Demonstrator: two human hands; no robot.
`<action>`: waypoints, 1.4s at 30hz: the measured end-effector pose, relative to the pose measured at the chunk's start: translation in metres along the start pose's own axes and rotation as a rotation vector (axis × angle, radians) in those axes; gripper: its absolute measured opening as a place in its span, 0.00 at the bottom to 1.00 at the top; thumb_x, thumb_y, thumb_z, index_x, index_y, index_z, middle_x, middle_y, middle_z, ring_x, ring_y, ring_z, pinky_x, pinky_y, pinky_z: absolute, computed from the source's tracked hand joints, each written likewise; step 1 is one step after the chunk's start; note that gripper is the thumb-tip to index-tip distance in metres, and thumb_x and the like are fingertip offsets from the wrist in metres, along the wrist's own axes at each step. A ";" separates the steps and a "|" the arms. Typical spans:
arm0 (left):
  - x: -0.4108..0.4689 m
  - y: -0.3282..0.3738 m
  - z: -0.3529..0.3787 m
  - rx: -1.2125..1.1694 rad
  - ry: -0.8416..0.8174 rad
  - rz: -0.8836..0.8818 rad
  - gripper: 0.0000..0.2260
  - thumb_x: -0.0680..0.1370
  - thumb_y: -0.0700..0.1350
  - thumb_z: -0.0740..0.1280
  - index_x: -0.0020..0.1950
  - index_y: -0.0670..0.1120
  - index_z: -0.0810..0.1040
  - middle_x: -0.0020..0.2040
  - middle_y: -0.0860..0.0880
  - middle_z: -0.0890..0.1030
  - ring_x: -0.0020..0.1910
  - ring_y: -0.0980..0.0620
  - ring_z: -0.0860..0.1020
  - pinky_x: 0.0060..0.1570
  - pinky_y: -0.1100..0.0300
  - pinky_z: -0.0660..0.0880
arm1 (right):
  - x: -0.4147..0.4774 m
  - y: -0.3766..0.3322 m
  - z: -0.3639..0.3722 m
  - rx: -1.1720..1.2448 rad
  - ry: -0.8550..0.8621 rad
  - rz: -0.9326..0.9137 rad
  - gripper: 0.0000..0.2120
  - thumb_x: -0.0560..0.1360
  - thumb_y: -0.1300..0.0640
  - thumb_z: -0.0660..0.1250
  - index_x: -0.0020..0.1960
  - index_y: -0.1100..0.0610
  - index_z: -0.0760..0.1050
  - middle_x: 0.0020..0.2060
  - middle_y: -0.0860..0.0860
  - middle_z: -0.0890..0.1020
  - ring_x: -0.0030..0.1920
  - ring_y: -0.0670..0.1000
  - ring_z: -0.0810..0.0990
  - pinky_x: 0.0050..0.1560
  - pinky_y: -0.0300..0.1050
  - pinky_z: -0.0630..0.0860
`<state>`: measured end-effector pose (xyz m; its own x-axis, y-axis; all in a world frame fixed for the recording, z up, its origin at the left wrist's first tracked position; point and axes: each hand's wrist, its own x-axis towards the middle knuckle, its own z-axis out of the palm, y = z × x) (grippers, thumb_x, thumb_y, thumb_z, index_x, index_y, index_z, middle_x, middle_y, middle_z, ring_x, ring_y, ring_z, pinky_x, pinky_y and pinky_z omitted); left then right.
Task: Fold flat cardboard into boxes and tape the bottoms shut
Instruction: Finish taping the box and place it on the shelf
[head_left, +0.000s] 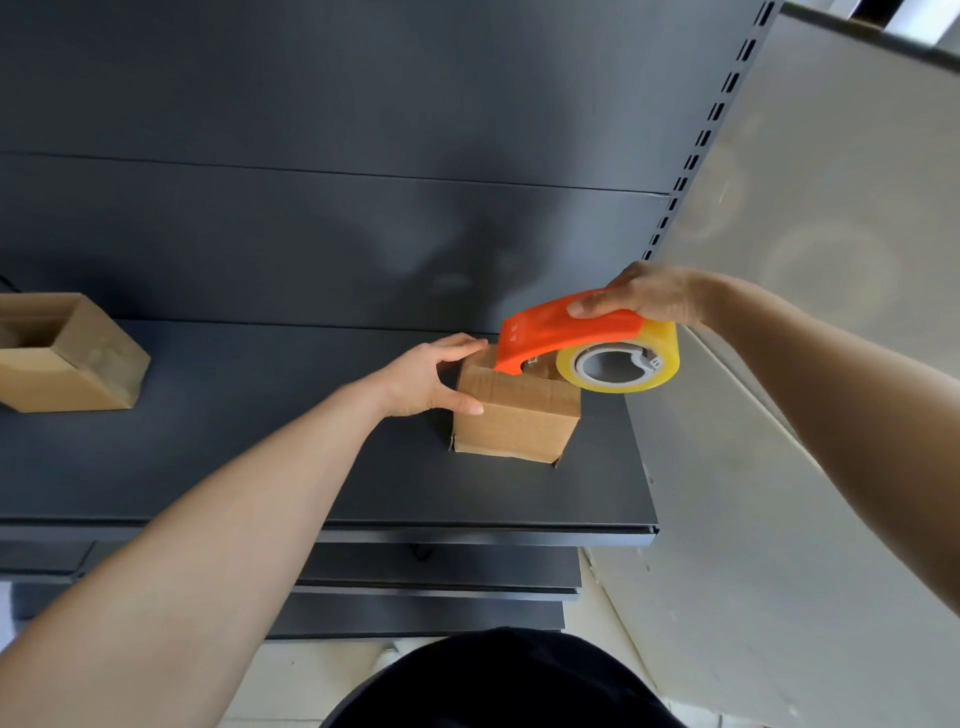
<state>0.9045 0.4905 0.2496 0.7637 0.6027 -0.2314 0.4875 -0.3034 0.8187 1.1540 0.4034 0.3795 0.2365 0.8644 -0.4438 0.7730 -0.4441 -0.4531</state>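
Observation:
A small brown cardboard box (517, 423) stands on the dark shelf (260, 467), near its right end. My left hand (431, 379) grips the box's left side, thumb on the near face and fingers over the top edge. My right hand (649, 299) holds an orange tape dispenser (566, 330) carrying a yellowish roll of clear tape (618, 364). The dispenser's front tip touches the top of the box. Most of the box's top face is hidden behind the dispenser.
Another folded cardboard box (67, 358), open side facing me, lies at the shelf's left. A dark back panel rises behind. A slotted upright (691, 161) and a pale grey wall (831, 208) stand to the right. Lower shelves (441, 571) sit below the front edge.

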 end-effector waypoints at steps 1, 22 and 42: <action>0.000 0.001 0.000 0.009 -0.005 -0.015 0.39 0.67 0.48 0.78 0.75 0.57 0.64 0.76 0.59 0.58 0.75 0.57 0.57 0.72 0.59 0.52 | -0.002 0.007 -0.002 0.027 -0.004 -0.006 0.24 0.65 0.33 0.70 0.44 0.54 0.79 0.42 0.52 0.83 0.45 0.54 0.82 0.56 0.52 0.76; 0.006 0.010 -0.005 -0.017 -0.078 -0.109 0.41 0.65 0.46 0.79 0.73 0.60 0.64 0.77 0.58 0.55 0.75 0.53 0.59 0.74 0.54 0.56 | -0.055 0.134 -0.027 0.048 0.014 0.177 0.36 0.49 0.27 0.73 0.42 0.56 0.83 0.39 0.54 0.86 0.41 0.56 0.84 0.53 0.50 0.77; 0.001 0.010 0.000 -0.112 -0.058 -0.153 0.41 0.66 0.43 0.78 0.74 0.60 0.63 0.74 0.64 0.58 0.72 0.53 0.64 0.73 0.55 0.60 | -0.010 0.076 0.042 -0.211 0.068 0.161 0.22 0.68 0.37 0.70 0.38 0.56 0.72 0.34 0.50 0.74 0.41 0.55 0.75 0.34 0.44 0.66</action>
<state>0.9101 0.4887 0.2572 0.7090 0.5912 -0.3844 0.5517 -0.1256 0.8245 1.1860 0.3514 0.3169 0.3994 0.8038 -0.4409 0.8263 -0.5239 -0.2066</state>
